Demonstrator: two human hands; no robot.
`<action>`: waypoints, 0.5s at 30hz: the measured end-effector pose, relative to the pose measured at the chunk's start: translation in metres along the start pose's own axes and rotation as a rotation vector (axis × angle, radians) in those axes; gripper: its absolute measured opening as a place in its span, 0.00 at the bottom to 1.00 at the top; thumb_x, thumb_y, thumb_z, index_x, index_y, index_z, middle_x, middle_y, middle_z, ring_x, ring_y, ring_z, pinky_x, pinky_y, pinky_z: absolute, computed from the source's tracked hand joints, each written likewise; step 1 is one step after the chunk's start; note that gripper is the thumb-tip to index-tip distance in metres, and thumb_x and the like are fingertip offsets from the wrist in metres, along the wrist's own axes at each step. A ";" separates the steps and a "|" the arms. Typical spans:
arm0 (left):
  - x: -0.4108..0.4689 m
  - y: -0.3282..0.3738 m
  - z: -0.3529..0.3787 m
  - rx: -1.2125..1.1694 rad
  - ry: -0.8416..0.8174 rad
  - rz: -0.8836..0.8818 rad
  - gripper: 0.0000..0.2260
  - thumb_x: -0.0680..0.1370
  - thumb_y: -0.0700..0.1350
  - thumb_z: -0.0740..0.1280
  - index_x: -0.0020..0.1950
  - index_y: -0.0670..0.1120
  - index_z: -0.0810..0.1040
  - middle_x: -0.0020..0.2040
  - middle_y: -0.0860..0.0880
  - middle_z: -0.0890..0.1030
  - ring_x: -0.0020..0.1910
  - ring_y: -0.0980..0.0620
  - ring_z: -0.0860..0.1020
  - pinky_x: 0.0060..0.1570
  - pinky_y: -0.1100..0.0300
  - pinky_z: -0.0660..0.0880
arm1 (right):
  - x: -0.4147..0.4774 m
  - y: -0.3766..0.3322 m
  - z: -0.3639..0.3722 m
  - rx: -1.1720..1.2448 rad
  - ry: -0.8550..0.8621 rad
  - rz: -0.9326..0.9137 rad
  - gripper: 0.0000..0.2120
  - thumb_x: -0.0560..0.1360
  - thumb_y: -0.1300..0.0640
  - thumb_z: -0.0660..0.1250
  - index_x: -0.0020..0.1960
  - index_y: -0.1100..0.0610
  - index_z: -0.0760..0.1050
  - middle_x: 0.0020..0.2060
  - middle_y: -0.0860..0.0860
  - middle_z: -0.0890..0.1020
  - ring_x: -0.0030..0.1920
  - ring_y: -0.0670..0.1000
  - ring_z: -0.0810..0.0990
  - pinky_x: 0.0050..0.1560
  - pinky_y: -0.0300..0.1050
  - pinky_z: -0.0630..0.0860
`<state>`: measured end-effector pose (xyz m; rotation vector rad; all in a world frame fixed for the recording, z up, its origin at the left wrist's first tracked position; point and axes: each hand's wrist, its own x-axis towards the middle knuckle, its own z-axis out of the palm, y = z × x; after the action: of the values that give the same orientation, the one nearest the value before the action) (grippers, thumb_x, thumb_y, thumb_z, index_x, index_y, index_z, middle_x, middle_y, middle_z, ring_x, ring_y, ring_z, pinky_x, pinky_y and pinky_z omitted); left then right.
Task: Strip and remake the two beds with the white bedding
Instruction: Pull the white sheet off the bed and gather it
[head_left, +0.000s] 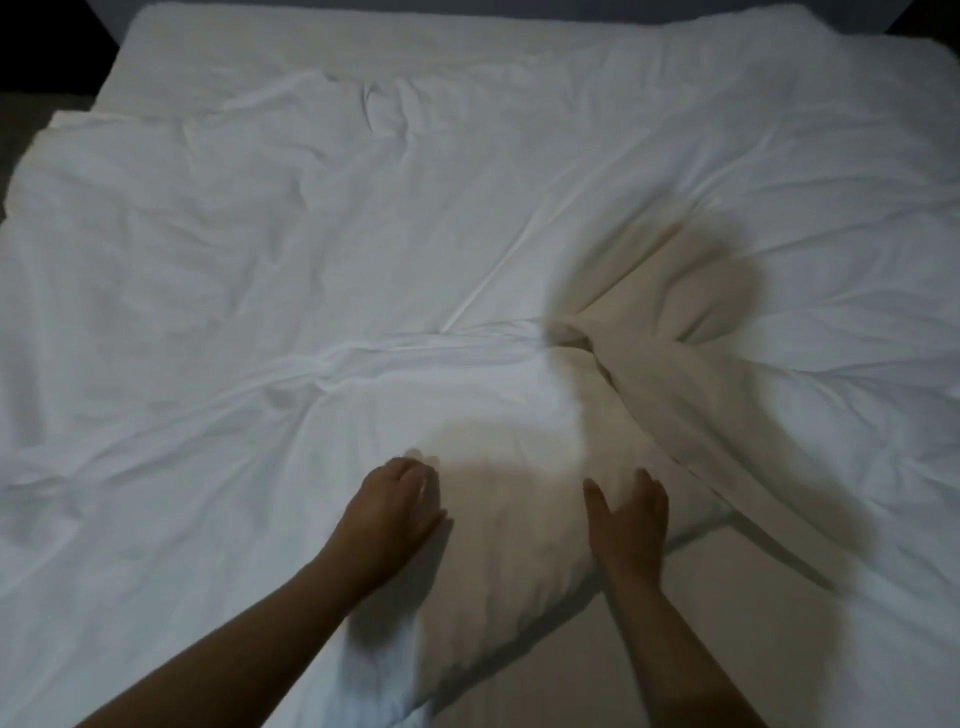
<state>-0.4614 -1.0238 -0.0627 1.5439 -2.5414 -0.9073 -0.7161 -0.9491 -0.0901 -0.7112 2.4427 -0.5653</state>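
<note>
Left hand and right hand lie flat, fingers relaxed, on a white duvet bunched between them; it looks spread but wrinkled, needing smoothing.

Fingertips of the left hand are blurred, perhaps touching the duvet; right of that hand the duvet runs off-frame.

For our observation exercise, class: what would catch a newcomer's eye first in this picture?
Two bare hands, the left hand and right hand, rest on either side of a plump white bulge of bedding at bottom centre. Around them a wrinkled white duvet covers the bed, with a dark shadow right of centre.
</note>
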 end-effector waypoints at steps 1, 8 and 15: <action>-0.007 0.002 0.009 0.001 -0.026 -0.008 0.25 0.73 0.61 0.59 0.57 0.44 0.78 0.55 0.45 0.78 0.51 0.45 0.77 0.52 0.56 0.75 | -0.005 0.004 -0.001 0.073 0.005 0.071 0.38 0.74 0.49 0.70 0.75 0.65 0.57 0.73 0.64 0.61 0.73 0.62 0.60 0.72 0.53 0.59; -0.016 0.024 0.036 0.058 -0.193 -0.116 0.40 0.70 0.71 0.49 0.76 0.50 0.60 0.76 0.47 0.60 0.75 0.47 0.59 0.72 0.57 0.57 | 0.007 0.020 0.005 0.341 -0.041 0.616 0.58 0.62 0.35 0.75 0.77 0.64 0.49 0.73 0.62 0.62 0.70 0.63 0.66 0.67 0.56 0.67; -0.015 0.027 0.050 0.210 -0.296 -0.093 0.36 0.76 0.67 0.55 0.79 0.54 0.46 0.79 0.47 0.43 0.78 0.44 0.43 0.76 0.48 0.50 | 0.010 0.042 0.022 0.905 0.006 0.642 0.45 0.59 0.39 0.79 0.68 0.60 0.70 0.60 0.54 0.76 0.57 0.56 0.77 0.59 0.56 0.76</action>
<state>-0.4911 -0.9799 -0.0869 1.7112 -2.8721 -0.9724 -0.7255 -0.9280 -0.1328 0.4203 1.9219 -1.2314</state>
